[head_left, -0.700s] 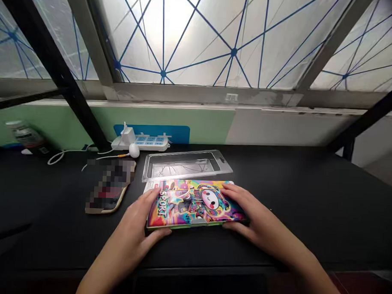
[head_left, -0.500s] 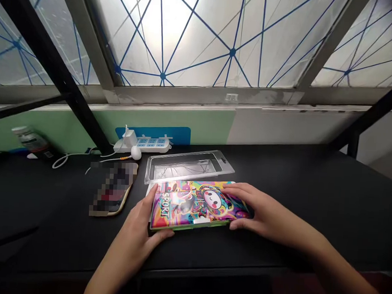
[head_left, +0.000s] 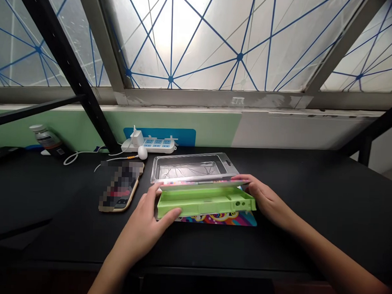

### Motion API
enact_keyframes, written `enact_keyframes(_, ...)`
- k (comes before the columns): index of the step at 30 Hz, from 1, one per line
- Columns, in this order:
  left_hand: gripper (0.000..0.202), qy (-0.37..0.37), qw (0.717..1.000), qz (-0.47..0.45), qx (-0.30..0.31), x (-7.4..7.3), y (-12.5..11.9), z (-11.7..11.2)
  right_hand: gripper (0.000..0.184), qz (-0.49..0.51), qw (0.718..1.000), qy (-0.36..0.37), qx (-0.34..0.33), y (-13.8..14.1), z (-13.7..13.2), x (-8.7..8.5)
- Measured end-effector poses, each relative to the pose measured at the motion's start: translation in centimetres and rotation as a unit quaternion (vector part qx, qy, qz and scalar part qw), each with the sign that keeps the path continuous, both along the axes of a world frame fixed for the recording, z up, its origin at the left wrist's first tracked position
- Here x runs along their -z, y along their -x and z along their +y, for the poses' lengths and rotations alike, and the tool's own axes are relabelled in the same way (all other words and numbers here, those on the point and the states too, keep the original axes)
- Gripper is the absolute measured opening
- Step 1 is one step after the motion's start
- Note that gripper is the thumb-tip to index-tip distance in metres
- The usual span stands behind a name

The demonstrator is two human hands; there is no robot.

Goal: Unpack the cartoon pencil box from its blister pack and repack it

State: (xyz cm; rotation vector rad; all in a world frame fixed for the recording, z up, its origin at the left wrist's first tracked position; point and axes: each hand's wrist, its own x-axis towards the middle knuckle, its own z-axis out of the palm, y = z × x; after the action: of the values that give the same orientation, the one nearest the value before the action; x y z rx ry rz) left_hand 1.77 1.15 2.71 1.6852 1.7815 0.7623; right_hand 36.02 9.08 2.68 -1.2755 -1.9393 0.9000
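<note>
A pencil case [head_left: 210, 202] with a light green plastic tray lies on the black desk, its lid [head_left: 207, 185] tilted up at the back. Below the tray's front edge a colourful printed panel [head_left: 225, 218] shows. My left hand [head_left: 151, 216] is closed around the case's left end, thumb on the green front wall and fingers behind. At the right end my right hand [head_left: 261, 194] pinches the raised lid's corner, with the fingers on top. Round holes mark the tray's right part. Most of the lid's printed face is turned out of sight.
Behind the case lies a clear plastic package [head_left: 229, 163]. To the left are a phone [head_left: 123, 191] with a blurred screen, a white power strip [head_left: 157, 145] with a plug and cable, and a bottle [head_left: 50, 142]. Black frame bars [head_left: 88, 104] slope down on both sides.
The pencil case's lid has swung up and back, uncovering the green tray. My right hand has risen with the lid's corner, while my left hand stays at the left end. The view has shifted slightly.
</note>
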Motion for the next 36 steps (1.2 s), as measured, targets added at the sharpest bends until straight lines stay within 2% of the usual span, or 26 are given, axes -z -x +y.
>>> enact_keyframes(2, 0.06, -0.009, 1.0, 0.006, -0.005, -0.3, -0.5, 0.5, 0.066, 0.027, 0.999, 0.02, -0.037, -0.2, -0.2, -0.1)
enact_keyframes(5, 0.057, -0.03, 0.999, 0.015, -0.019, -0.3, -0.9, 0.9, 0.064, 0.002, 0.997, 0.014, -0.075, 0.0, -0.2, -0.1)
enact_keyframes(7, 0.058, -0.058, 0.998, 0.021, -0.015, 0.0, -1.0, 1.1, 0.061, -0.038, 0.998, -0.008, -0.05, 0.2, -0.2, 0.0)
enact_keyframes(12, 0.052, -0.108, 0.992, 0.061, 0.032, 0.6, -0.9, 1.0, 0.045, -0.113, 0.991, -0.034, 0.064, 1.4, -0.4, -0.2)
enact_keyframes(18, 0.045, -0.113, 0.991, 0.076, 0.015, 0.9, -1.1, 0.6, 0.035, -0.182, 0.976, -0.098, 0.071, 2.7, -0.7, -0.8)
enact_keyframes(22, 0.056, -0.123, 0.989, 0.079, 0.023, 1.4, -0.9, 0.4, 0.027, -0.24, 0.953, -0.178, 0.05, 3.8, -1.0, -1.2)
enact_keyframes(28, 0.079, -0.103, 0.992, 0.057, 0.047, 1.4, -0.8, -0.1, 0.021, -0.298, 0.924, -0.236, -0.042, 7.8, -1.5, -2.1)
enact_keyframes(32, 0.098, -0.075, 0.996, -0.003, 0.056, 1.0, -0.5, -0.2, 0.023, -0.307, 0.915, -0.255, -0.054, 10.3, -0.8, -1.4)
enact_keyframes(36, 0.103, -0.063, 0.995, -0.042, 0.067, 0.4, -0.2, -0.2, 0.022, -0.29, 0.917, -0.27, -0.047, 11.0, 0.2, -0.6)
